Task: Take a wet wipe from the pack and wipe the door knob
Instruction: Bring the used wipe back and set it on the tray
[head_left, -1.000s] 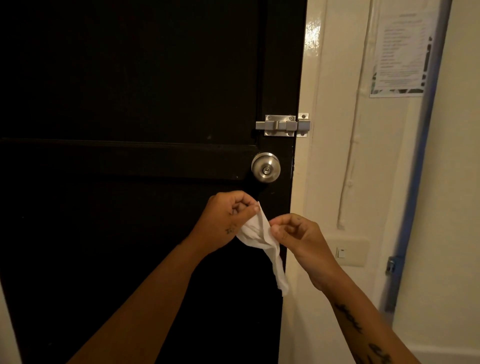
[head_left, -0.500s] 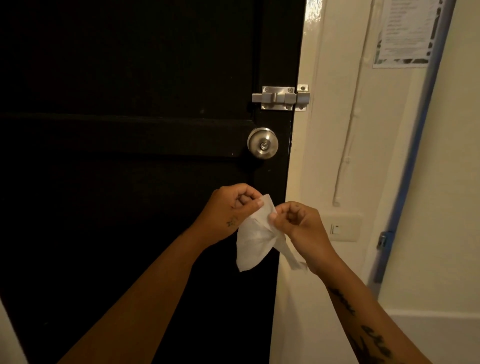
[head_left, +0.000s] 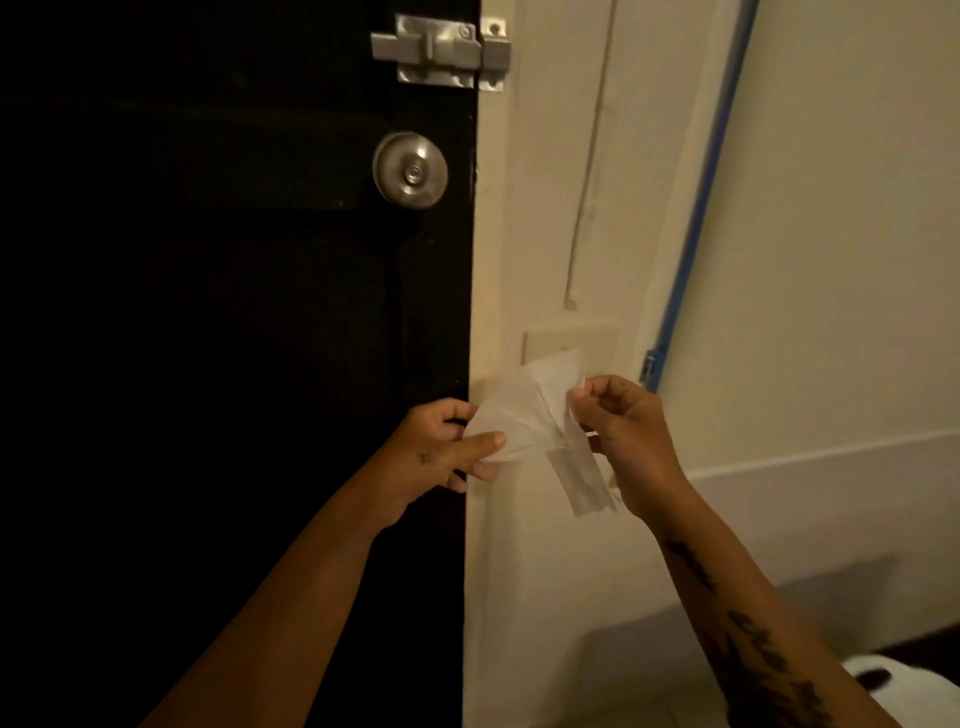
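**Wipe spread between two hands below knob**

Wipe: thin, white, translucent wet wipe (head_left: 524, 415), held in the air between both hands, in front of the cream door frame (head_left: 491, 260) and well below the knob. Sheet partly opened; one corner stands up above the right hand, one narrow folded strip hangs down past the right wrist.

Left hand (head_left: 441, 452): grips left edge of the wipe, thumb behind the sheet, index finger extended across its front, remaining fingers curled loosely beneath. Small dark tattoo on the back of the hand.

Right hand (head_left: 623, 431): thumb and fingertips pressed together on the wipe's right edge, other fingers curled into the palm. Dark script tattoo runs along the right forearm.

Knob: round brushed-metal door knob (head_left: 410, 170) with central keyhole, mounted near the right edge of the black panelled door (head_left: 208, 312). Neither hand nor wipe touches it.

Above the knob: silver metal slide bolt (head_left: 439, 52), bridging door and frame.

Right of frame: cream wall switch plate (head_left: 566, 338), partly behind the wipe's raised corner; blue vertical strip (head_left: 701, 182) along the wall corner. White object at lower right corner, cut off, unidentifiable.
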